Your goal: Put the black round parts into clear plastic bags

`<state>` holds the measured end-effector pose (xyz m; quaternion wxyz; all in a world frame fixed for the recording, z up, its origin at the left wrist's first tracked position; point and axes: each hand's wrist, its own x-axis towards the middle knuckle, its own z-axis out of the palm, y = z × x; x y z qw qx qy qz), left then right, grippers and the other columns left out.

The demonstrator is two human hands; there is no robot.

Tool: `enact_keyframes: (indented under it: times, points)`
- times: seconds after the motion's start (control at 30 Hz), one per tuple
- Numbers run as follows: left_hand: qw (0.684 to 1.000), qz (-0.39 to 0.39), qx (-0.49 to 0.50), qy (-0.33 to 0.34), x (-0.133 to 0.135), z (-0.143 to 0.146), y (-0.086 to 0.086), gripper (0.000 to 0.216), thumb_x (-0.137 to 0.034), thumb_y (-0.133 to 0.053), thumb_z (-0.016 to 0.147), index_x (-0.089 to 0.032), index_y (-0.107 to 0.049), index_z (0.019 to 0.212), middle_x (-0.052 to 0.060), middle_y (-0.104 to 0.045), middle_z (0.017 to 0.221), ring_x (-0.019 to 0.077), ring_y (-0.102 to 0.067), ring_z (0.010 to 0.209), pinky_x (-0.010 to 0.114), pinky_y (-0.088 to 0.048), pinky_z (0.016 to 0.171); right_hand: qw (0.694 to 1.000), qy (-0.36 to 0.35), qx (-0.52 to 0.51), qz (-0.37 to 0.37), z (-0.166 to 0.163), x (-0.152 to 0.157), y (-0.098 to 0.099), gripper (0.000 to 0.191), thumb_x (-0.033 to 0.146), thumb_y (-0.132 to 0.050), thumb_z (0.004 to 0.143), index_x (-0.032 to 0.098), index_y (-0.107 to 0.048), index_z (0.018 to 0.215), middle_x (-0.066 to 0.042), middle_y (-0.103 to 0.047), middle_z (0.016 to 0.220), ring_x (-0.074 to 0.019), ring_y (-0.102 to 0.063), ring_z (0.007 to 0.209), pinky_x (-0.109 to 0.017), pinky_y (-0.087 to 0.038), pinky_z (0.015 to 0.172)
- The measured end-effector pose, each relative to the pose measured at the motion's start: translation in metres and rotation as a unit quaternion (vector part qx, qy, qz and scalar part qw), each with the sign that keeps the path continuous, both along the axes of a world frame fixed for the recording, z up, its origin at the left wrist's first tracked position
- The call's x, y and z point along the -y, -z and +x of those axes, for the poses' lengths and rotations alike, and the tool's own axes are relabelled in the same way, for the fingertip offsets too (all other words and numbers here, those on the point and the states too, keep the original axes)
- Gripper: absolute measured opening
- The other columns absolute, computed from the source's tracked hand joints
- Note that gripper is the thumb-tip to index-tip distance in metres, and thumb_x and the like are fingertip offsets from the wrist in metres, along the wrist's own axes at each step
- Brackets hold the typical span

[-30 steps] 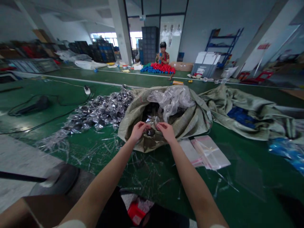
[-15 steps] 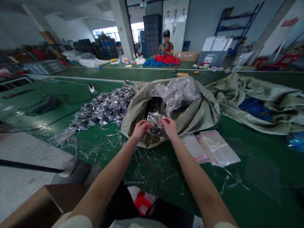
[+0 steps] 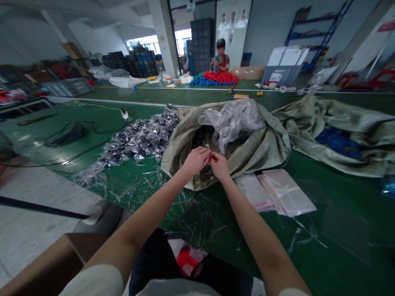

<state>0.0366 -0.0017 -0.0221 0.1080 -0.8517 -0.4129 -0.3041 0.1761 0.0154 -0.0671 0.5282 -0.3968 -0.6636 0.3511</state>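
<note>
Over the open grey-green woven sack [image 3: 247, 152], the left hand [image 3: 194, 161] and right hand [image 3: 219, 166] have come together, pinching a small clear plastic bag, now hidden between their fingers.

Soft daylight (edges warped, blurred)

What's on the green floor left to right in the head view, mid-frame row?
Black cable and device → pile of clear-wrapped dark parts → open woven sack, with the left hand and right hand meeting in front of it → flat clear bags → second, crumpled sack.
</note>
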Motion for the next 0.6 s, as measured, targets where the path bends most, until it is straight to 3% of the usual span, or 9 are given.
enact_keyframes:
  times: [0.27, 0.6]
  points:
    - [0.995, 0.05, -0.091, 0.005, -0.0085, -0.005, 0.0015, 0.016, -0.02, -0.053, 0.091, -0.013, -0.067, 0.096, 0.009, -0.07, 0.094, 0.0191, -0.062, 0.089, 0.034, -0.051, 0.087, 0.998, 0.031, 0.04, 0.031, 0.0026, 0.0015, -0.0058, 0.023, 0.019, -0.049, 0.079, 0.017, -0.069, 0.09, -0.006, -0.073, 0.091, -0.0189, -0.066, 0.082, -0.031, -0.051, 0.08]
    - [0.997, 0.061, -0.056, 0.001, -0.0097, -0.0019, -0.0047, 0.015, -0.016, -0.052, 0.09, -0.013, -0.065, 0.085, 0.009, -0.066, 0.081, 0.0199, -0.059, 0.082, 0.034, -0.051, 0.08, 0.998, 0.039, 0.038, -0.005, 0.0036, 0.0042, -0.0089, 0.02, 0.024, -0.054, 0.08, 0.018, -0.072, 0.086, -0.005, -0.075, 0.087, -0.0183, -0.067, 0.077, -0.03, -0.052, 0.078]
